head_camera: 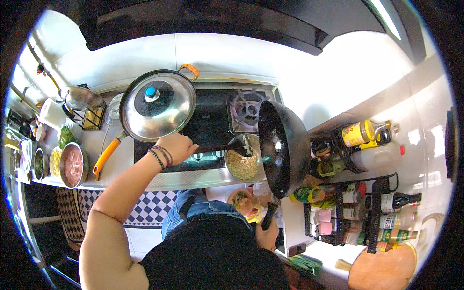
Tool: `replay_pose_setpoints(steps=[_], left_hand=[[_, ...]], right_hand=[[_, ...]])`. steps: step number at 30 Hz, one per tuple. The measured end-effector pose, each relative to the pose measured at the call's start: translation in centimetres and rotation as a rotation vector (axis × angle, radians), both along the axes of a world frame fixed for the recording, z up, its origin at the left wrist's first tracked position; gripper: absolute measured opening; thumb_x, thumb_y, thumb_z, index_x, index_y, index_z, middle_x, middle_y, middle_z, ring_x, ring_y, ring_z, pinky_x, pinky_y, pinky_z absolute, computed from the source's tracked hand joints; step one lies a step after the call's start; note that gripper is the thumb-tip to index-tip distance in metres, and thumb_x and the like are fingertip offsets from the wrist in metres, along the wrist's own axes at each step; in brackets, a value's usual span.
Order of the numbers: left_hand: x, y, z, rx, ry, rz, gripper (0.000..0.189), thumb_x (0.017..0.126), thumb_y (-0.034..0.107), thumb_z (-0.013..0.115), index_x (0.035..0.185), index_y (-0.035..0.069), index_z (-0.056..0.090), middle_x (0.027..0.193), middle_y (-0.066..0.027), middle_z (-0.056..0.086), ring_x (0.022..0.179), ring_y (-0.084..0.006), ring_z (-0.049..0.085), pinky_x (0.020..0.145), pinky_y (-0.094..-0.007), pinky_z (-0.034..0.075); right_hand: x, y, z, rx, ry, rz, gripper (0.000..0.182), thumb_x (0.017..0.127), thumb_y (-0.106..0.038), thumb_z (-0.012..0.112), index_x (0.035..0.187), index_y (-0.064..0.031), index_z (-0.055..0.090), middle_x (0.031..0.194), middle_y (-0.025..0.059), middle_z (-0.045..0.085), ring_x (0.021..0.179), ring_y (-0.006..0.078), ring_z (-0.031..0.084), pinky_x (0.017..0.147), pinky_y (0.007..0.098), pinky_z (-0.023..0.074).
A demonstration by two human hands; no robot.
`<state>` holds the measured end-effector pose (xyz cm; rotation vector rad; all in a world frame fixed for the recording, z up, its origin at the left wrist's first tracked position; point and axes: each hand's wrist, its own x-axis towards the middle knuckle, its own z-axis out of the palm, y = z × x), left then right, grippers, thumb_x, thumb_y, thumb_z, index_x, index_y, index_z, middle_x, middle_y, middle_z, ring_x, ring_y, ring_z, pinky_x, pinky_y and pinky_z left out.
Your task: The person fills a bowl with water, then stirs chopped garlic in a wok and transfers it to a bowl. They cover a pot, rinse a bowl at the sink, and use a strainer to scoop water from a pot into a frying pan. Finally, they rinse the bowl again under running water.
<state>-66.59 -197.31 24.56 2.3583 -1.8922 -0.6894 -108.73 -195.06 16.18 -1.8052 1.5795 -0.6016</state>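
Note:
My left hand (pixel 177 149) is closed on the handle of a dark spatula (pixel 217 147), whose head carries pale bits over a metal bowl (pixel 227 168). Pale diced food (pixel 244 167) lies in that bowl. My right hand (pixel 267 233) grips the black handle of a dark wok (pixel 295 148). The wok is tipped on its side, its mouth facing left, close beside the bowl. Left of the uncovered gas burner (pixel 251 108), a pan with an orange handle sits under a domed metal lid (pixel 159 119) with a blue knob.
At the left stand a bowl of raw meat (pixel 73 165), leafy greens (pixel 67 136) and a paper roll (pixel 52 113). Bottles and jars fill black racks (pixel 339 214) at the right, above a round wooden board (pixel 384 266). A range hood (pixel 203 29) overhangs the stove.

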Motion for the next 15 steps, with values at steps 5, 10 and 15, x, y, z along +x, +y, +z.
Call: replay_pose_setpoints(steps=[5,10,15], left_hand=[[-3.5,-2.0,3.0,-0.046,-0.008,-0.014,0.041,0.091,0.038,0.051,0.079,0.004,0.07,0.079,-0.0211,0.067,0.077,-0.0382,0.066,0.073,-0.047,0.053],[-5.2,-2.7,4.4,-0.044,-0.009,0.001,0.04,0.09,0.037,0.053,0.08,0.003,0.07,0.08,-0.0213,0.067,0.078,-0.0373,0.067,0.071,-0.0469,0.054],[-5.5,-1.5,6.5,0.072,0.0,-0.067,0.034,0.083,0.038,0.063,0.088,0.005,0.071,0.089,-0.0176,0.069,0.087,-0.0343,0.067,0.076,-0.045,0.054]], right_hand=[[-2.7,2.4,-0.1,-0.148,0.101,0.089,0.03,0.074,-0.011,0.069,0.1,0.0,0.059,0.079,0.0157,0.065,0.072,0.0287,0.065,0.069,0.0346,0.0502],[-2.9,3.4,1.3,-0.015,0.051,0.114,0.036,0.073,-0.014,0.072,0.105,-0.0007,0.059,0.082,0.0151,0.066,0.073,0.0281,0.066,0.07,0.0346,0.0506],[-1.9,2.4,1.1,0.05,0.01,0.07,0.031,0.074,-0.012,0.067,0.1,0.0021,0.058,0.082,0.0183,0.065,0.075,0.0328,0.065,0.069,0.037,0.0501]])
